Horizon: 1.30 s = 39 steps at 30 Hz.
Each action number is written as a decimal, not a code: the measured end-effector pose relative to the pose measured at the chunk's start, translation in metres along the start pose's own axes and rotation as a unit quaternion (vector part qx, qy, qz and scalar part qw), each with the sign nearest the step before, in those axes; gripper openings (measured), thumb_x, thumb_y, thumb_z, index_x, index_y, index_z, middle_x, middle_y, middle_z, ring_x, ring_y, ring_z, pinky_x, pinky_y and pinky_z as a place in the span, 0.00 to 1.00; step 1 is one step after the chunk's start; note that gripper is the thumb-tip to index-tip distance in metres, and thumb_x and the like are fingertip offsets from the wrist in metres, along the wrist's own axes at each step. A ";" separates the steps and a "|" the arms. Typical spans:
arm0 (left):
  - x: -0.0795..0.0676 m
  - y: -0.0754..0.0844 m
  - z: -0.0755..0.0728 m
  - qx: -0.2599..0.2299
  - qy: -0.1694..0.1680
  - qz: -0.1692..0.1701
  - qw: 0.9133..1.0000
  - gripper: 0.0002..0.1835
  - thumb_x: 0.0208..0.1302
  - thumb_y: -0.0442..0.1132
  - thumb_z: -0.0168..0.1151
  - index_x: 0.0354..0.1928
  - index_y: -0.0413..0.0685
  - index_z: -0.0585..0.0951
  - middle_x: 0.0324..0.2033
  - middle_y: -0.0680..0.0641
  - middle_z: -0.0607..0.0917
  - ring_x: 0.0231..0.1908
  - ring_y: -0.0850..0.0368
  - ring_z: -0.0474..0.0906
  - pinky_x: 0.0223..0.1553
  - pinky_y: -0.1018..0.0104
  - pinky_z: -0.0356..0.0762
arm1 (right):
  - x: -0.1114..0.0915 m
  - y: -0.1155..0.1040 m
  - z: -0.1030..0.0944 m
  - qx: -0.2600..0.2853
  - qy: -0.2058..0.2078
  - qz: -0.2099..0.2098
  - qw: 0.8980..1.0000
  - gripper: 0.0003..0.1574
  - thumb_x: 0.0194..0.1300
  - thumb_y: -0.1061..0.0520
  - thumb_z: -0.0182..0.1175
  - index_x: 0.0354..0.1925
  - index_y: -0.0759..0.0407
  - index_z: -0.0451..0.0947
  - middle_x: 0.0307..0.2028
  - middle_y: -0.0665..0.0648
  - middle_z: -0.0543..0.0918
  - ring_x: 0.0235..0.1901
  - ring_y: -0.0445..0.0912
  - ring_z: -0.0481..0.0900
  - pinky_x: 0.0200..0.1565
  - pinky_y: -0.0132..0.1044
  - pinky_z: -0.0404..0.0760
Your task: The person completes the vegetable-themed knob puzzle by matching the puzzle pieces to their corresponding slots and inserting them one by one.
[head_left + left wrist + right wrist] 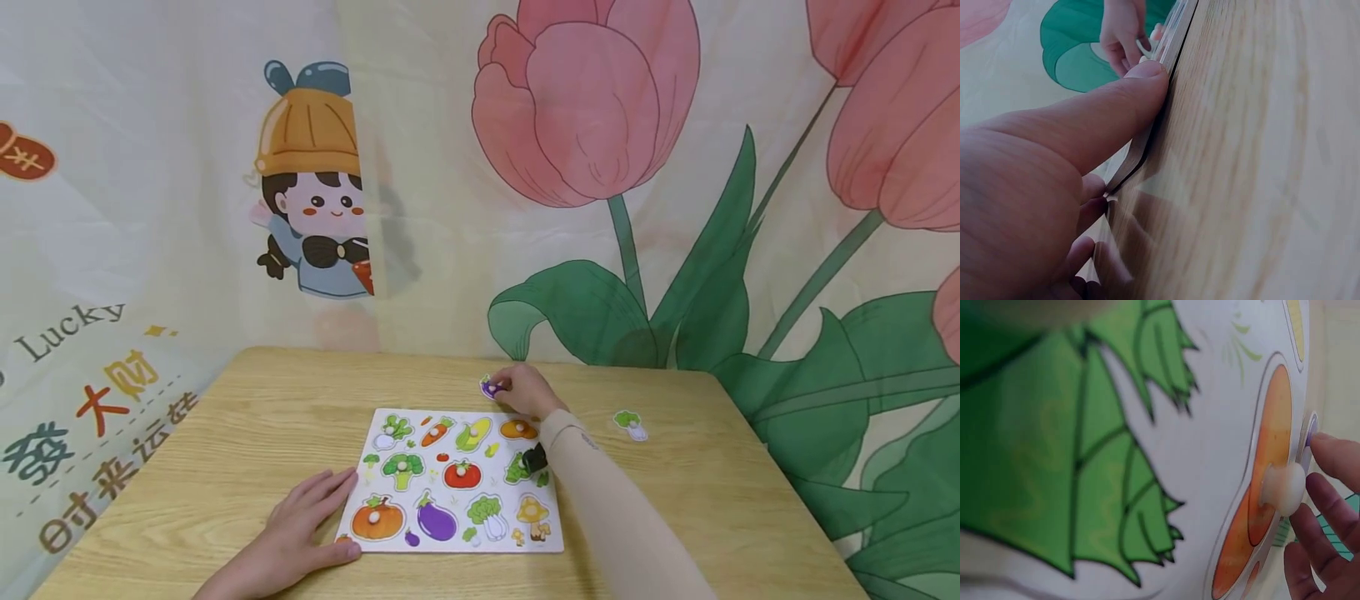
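Note:
A white vegetable puzzle board (pixel 430 448) lies on the table. My left hand (pixel 303 521) rests at its near left corner, fingers along the left side and thumb at the front edge; in the left wrist view the thumb (pixel 1116 109) touches that edge. Just beyond the board's far edge, my right hand (pixel 527 392) pinches a purple eggplant puzzle piece (pixel 489 387), partly covered by the fingers. On the board, the eggplant picture (pixel 437 518) and the leafy cabbage picture (pixel 487 517) show no knob. Pieces with white knobs, such as the pumpkin (pixel 378 521) and tomato (pixel 461 475), sit in their places.
A loose leafy cabbage piece (pixel 631 425) lies on the table to the right of the board. The wooden table (pixel 247 433) reaches back to a hanging cloth (pixel 435 167) printed with tulips and a cartoon child. My right forearm (pixel 615 508) passes over the board's right side.

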State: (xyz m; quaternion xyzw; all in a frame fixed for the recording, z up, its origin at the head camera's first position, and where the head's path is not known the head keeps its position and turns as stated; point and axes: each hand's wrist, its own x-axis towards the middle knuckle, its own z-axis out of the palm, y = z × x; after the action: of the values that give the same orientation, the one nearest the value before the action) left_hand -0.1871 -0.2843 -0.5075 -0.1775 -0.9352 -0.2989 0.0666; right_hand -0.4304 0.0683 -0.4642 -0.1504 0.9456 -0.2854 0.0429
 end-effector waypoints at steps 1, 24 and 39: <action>0.000 0.000 0.000 -0.001 -0.003 -0.002 1.000 0.51 0.59 0.62 0.77 0.78 0.43 0.71 0.77 0.36 0.69 0.76 0.30 0.55 0.65 0.22 0.53 | -0.001 -0.001 0.000 -0.004 0.001 0.000 1.000 0.12 0.74 0.58 0.68 0.54 0.52 0.89 0.44 0.52 0.85 0.44 0.48 0.79 0.54 0.42 0.84; 0.001 0.000 0.002 0.006 -0.008 -0.007 1.000 0.52 0.58 0.62 0.78 0.78 0.43 0.71 0.76 0.34 0.69 0.75 0.29 0.55 0.65 0.21 0.53 | -0.025 -0.024 -0.018 -0.056 0.023 -0.046 0.997 0.05 0.72 0.54 0.72 0.43 0.51 0.92 0.41 0.48 0.88 0.42 0.45 0.79 0.52 0.40 0.84; 0.001 0.002 0.001 0.002 -0.007 -0.005 1.000 0.51 0.58 0.62 0.78 0.78 0.43 0.71 0.76 0.36 0.70 0.75 0.28 0.55 0.63 0.21 0.54 | -0.097 -0.051 -0.008 -0.048 0.001 -0.123 0.991 0.05 0.69 0.54 0.74 0.42 0.51 0.94 0.36 0.42 0.87 0.34 0.40 0.76 0.36 0.31 0.78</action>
State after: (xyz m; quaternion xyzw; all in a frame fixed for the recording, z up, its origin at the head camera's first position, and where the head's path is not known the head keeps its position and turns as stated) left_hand -0.1875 -0.2817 -0.5069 -0.1748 -0.9370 -0.2965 0.0591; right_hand -0.3264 0.0619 -0.4296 -0.2668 0.9327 -0.2426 -0.0011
